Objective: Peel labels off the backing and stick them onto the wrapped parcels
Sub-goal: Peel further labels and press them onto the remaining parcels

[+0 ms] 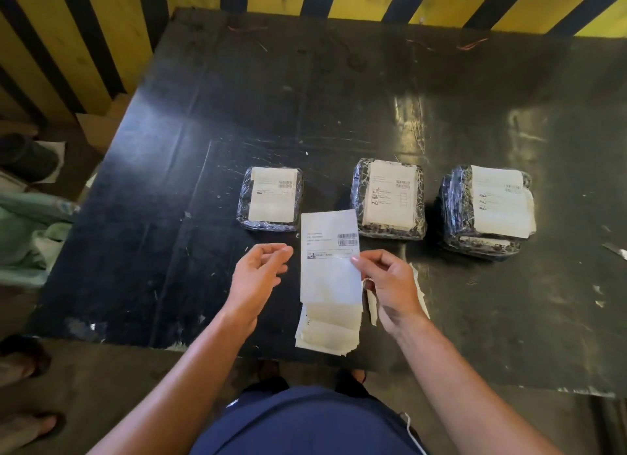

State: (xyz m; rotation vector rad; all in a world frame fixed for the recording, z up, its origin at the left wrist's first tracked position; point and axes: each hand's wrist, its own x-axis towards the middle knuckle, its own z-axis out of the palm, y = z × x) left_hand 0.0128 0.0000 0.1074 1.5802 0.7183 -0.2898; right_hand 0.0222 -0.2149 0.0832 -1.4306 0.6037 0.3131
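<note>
Three black plastic-wrapped parcels sit in a row on the dark table: a left parcel (pixel 269 198), a middle parcel (pixel 388 198) and a right parcel (pixel 487 210), each with a white label on top. My right hand (pixel 390 288) pinches the right edge of a white printed label (pixel 329 254) and holds it above the table in front of the parcels. Just left of that label, my left hand (pixel 258 278) hovers with its fingers loosely curled and nothing in it. A stack of labels (pixel 327 329) lies near the table's front edge, below the held one.
Scraps of peeled backing (pixel 419 291) lie under my right hand. The black table (pixel 203 183) stands against a yellow-and-black striped barrier (pixel 84 47). A cardboard box (pixel 98 125) and bags (pixel 30 230) are on the floor at left. Another person's sandalled feet (pixel 23 359) stand at lower left.
</note>
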